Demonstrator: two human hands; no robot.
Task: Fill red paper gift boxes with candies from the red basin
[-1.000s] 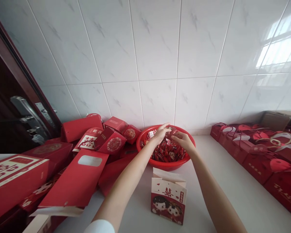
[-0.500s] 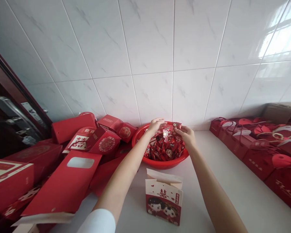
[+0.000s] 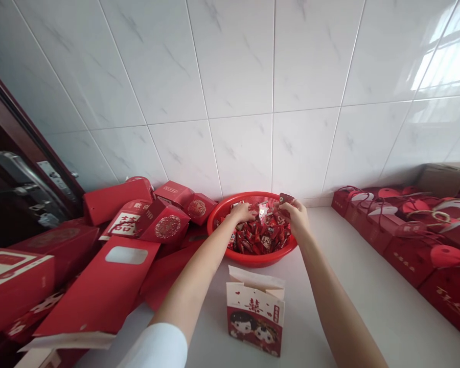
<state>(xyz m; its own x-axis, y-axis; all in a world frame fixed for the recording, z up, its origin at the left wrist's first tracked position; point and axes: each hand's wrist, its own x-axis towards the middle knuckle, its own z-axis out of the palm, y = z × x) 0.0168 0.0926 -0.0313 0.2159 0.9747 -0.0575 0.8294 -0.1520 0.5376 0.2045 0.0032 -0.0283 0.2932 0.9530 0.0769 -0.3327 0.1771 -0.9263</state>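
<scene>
A red plastic basket [image 3: 258, 259] holds a heap of red-wrapped candies [image 3: 253, 237], with a shiny pale pink packet [image 3: 262, 210] near the middle. My left hand [image 3: 242, 212] reaches over the left side of the basket, fingers stretched down to the candies; its fingertips are partly hidden. At the right rim, my right hand [image 3: 297, 214] is closed on a dark red wrapped candy [image 3: 285, 198], which sticks up past the fingers. An upright gift box [image 3: 255, 319] with cartoon figures stands between my forearms, its top flaps up.
Red cardboard boxes [image 3: 99, 291] lie piled on the left, near a dark door with a metal handle [image 3: 21, 171]. Along the right stand rows of red gift bags [image 3: 406, 250] with cord handles. A tiled wall [image 3: 241, 148] rises behind the white tabletop [image 3: 322, 245].
My left hand has dropped from above the basket down to the candies. My right hand stays by the right rim with its candy, slightly lower. The view has shifted a little.
</scene>
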